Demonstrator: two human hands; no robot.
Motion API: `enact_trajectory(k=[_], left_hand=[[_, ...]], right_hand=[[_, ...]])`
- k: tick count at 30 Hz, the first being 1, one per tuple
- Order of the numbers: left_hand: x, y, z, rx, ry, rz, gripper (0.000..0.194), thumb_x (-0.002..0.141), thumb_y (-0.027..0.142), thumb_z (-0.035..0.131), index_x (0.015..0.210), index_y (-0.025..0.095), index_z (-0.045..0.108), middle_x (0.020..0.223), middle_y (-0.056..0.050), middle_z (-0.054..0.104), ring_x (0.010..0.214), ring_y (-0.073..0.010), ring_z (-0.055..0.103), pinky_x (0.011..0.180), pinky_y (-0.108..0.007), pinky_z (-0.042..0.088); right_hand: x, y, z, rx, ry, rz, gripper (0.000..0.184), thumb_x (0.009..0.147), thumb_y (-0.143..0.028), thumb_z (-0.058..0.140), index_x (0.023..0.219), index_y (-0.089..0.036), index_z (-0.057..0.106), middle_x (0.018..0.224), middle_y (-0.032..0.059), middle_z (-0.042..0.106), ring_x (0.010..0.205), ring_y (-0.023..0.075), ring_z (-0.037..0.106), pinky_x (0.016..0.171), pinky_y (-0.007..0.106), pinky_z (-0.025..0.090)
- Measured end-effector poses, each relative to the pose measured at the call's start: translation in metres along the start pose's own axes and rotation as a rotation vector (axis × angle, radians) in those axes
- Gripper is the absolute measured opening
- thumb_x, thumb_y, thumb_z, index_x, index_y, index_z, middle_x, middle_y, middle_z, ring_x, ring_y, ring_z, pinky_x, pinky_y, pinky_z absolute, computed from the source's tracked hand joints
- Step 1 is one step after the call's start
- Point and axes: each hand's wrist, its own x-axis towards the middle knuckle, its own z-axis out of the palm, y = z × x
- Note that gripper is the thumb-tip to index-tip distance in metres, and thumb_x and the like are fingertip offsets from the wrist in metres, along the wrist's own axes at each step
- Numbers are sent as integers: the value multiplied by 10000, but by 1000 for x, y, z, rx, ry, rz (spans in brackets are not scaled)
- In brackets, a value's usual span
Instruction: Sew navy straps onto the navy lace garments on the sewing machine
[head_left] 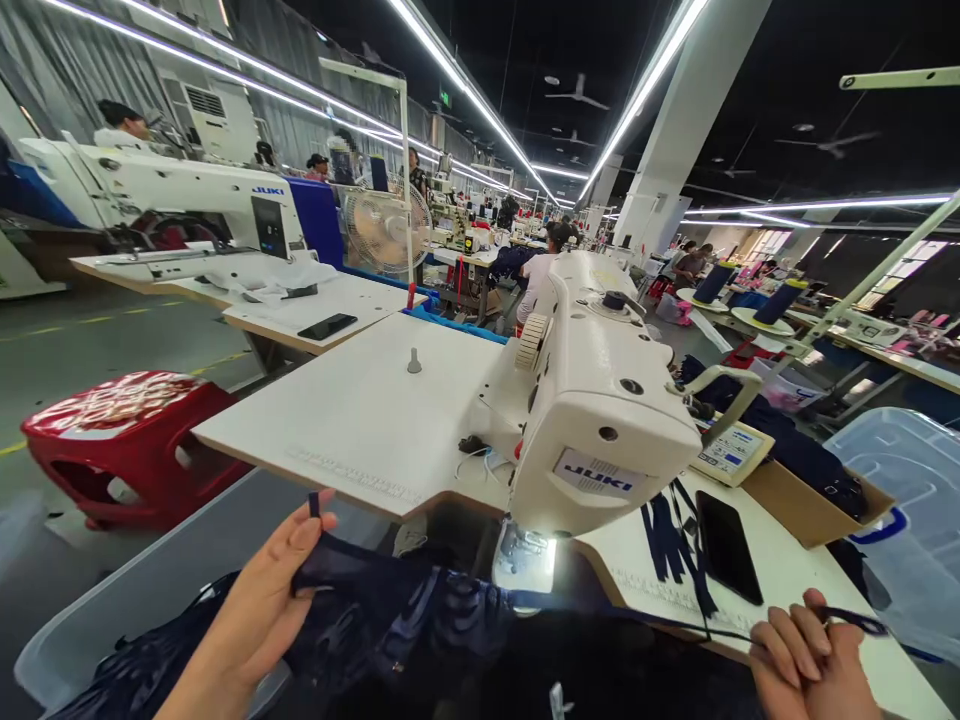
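Note:
My left hand (274, 585) pinches the edge of a dark navy garment (382, 605), with a short strap end (313, 504) sticking up between thumb and fingers. The garment has sheer and patterned parts and hangs in front of the sewing machine (600, 410). A thin navy strap (660, 620) runs from it, pulled out to the right. My right hand (810, 650) is closed around the strap's far part. From that fist a dark loop (855, 618) sticks out; whether it is strap or a tool handle I cannot tell. The lit needle area (529, 560) lies behind the garment's upper edge.
Navy strips (667, 540) and a black phone (727, 548) lie on the machine table (360, 400). Farther right are a cardboard box (810, 500) and a clear bin (907, 480). A red stool (127, 440) stands left, above a translucent tub (187, 540). People sit at machines behind.

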Motion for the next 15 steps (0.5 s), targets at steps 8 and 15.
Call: enact_trajectory(k=[8, 15], left_hand=[[-61, -2, 80, 611, -588, 160, 257, 740, 474, 683, 740, 217, 681, 746, 12, 647, 719, -126, 570, 671, -184, 458], [-86, -21, 113, 907, -833, 341, 256, 863, 469, 521, 1026, 302, 624, 846, 53, 664, 803, -126, 598, 753, -198, 441]], right_hand=[[-78, 34, 60, -954, -669, 47, 224, 882, -383, 576, 962, -199, 677, 779, 31, 682, 591, 129, 587, 573, 249, 485], [-118, 53, 91, -1088, -957, -184, 111, 899, -239, 566, 980, -242, 642, 898, -19, 677, 815, 126, 621, 736, 209, 450]])
